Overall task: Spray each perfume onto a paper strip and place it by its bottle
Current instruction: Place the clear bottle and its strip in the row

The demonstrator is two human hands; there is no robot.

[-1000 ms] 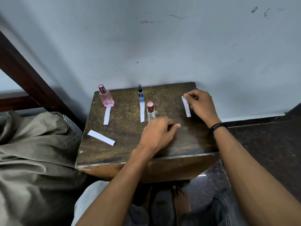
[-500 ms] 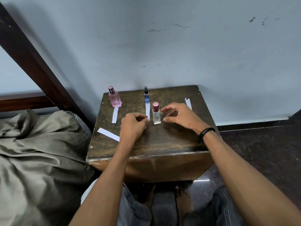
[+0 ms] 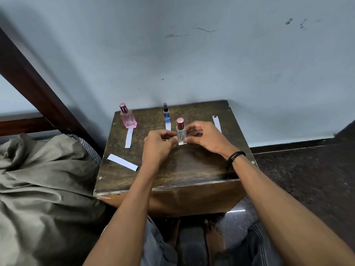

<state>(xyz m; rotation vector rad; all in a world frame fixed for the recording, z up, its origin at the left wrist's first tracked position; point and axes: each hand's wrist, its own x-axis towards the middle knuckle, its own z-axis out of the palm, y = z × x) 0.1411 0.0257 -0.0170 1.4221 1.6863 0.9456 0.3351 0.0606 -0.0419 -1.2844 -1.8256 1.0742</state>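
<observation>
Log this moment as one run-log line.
hands: left hand and right hand pinch clear bottle | upright on table | pink bottle, blue bottle: strip in front | loose strips: two

A second ago the right hand point(image 3: 206, 139) was out at the back right of the table point(image 3: 192, 169), with its fingers on a paper strip point(image 3: 217, 123). It has let go, so the strip lies alone now, and it has come over to the clear bottle point(image 3: 181, 132) with the red cap. The left hand point(image 3: 157, 146) was a loose fist resting in front of that bottle, and it has slid up too. Now both hands curl round the bottle, one on each side, fingertips against its lower part.
</observation>
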